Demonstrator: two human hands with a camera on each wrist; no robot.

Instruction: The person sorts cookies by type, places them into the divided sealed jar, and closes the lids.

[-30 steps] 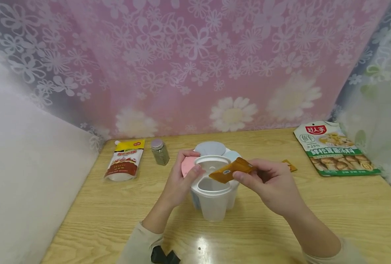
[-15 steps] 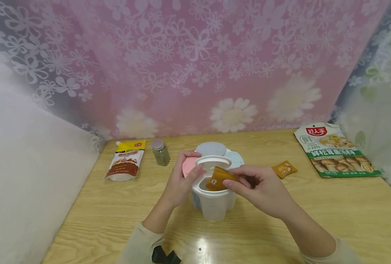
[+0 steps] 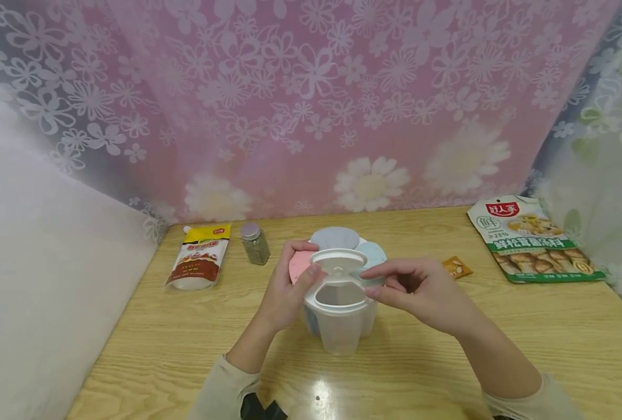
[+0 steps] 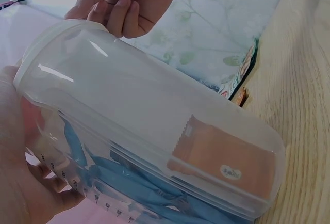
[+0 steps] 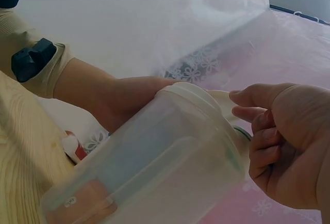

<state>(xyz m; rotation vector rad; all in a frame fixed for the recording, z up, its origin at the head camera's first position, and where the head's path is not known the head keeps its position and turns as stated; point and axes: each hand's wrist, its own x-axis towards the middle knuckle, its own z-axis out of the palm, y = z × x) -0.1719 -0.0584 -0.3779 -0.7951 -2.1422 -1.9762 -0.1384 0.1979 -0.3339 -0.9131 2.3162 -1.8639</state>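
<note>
A clear plastic storage canister (image 3: 340, 332) with several pastel lids stands on the table, its front compartment's white flip lid (image 3: 338, 262) raised. My left hand (image 3: 288, 291) grips the canister's left side, thumb on top by the pink lid (image 3: 301, 263). Through the clear wall in the left wrist view, an orange-brown sachet (image 4: 224, 157) lies at the bottom of the front compartment, beside blue contents (image 4: 139, 182) in a neighbouring one. My right hand (image 3: 426, 294) hovers at the opening's right edge, index finger and thumb slightly apart, nothing between them.
A second orange-brown sachet (image 3: 456, 268) lies right of the canister. Further right is a large green-and-white pouch (image 3: 533, 239). At the back left stand a spouted yellow, white and brown pouch (image 3: 200, 256) and a small jar of dried herbs (image 3: 256, 245).
My right hand brought a sachet left and down to the compartment's opening and let it go inside. My left hand keeps its grip on the canister.
</note>
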